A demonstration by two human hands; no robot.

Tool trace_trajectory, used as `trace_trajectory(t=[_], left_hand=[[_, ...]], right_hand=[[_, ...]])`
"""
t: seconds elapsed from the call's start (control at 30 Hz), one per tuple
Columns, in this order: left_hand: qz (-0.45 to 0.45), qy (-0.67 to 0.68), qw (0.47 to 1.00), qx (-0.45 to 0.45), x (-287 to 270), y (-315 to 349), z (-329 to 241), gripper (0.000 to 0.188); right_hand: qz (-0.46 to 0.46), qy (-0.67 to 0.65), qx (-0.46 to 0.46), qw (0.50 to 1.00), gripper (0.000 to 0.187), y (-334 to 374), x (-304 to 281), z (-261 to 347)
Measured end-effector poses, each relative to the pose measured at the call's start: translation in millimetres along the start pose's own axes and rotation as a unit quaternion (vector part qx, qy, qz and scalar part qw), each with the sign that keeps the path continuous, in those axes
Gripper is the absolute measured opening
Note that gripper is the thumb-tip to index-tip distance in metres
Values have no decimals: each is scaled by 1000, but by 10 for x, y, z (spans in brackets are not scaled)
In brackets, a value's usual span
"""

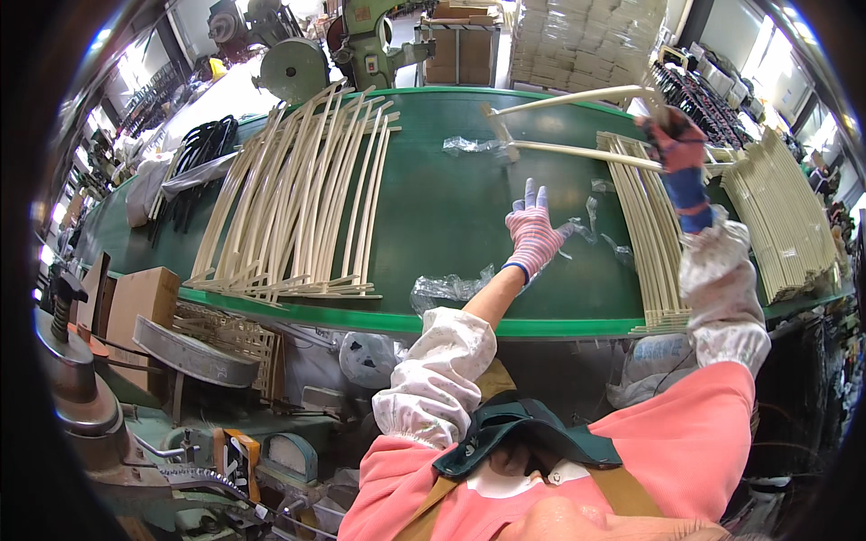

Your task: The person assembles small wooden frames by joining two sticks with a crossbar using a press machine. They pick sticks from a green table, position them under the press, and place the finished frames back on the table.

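My left hand (532,236), in a pink striped glove, is over the green work surface (433,216) with its fingers stretched out and nothing in them. Up at the right, my right hand (677,149) wears a darker red and blue glove and looks blurred. It is closed on the right end of a cream tubular frame (577,151). Two long bars of that frame reach left to a short crosspiece, above the far part of the surface. Scraps of clear plastic film (451,290) lie near my left hand.
A wide row of cream bent tubes (298,198) lies at left, with black tubes (203,149) beyond it. More cream tubes (645,225) and a dense cream stack (783,216) occupy the right. Green machines (365,45) stand behind; another machine (86,397) is at near left.
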State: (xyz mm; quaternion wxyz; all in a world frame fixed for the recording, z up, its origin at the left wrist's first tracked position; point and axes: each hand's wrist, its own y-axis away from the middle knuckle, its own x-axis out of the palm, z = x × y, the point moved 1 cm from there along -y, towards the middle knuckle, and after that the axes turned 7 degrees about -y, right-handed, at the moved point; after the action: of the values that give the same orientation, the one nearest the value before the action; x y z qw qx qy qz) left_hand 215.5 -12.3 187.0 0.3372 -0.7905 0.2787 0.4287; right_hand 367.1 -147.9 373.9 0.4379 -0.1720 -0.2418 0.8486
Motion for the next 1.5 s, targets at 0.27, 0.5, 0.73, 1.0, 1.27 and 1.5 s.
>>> trace_trajectory(t=[0.27, 0.5, 0.73, 1.0, 1.27, 1.5], left_hand=[[-233, 207, 926, -212, 243, -930, 1299, 94], [-236, 446, 859, -90, -324, -614, 1094, 11], [-190, 208, 920, 272, -132, 643, 17, 29], [-2, -74, 988, -132, -516, 196, 1274, 37], [-385, -95, 915, 70, -1934, 1177, 236, 83], [-414, -159, 896, 5, -2109, 2506, 510, 57]], right_hand=[[-147, 79, -85, 982, 21, 281, -1810, 255], [-232, 23, 46, 971, 21, 332, -2115, 263], [-180, -20, -27, 983, 18, 109, -1230, 5], [-99, 76, -175, 977, 17, 220, -1358, 667], [36, 100, -155, 982, 19, -12, -1800, 1289], [209, 165, -279, 923, 23, 279, -201, 1880]])
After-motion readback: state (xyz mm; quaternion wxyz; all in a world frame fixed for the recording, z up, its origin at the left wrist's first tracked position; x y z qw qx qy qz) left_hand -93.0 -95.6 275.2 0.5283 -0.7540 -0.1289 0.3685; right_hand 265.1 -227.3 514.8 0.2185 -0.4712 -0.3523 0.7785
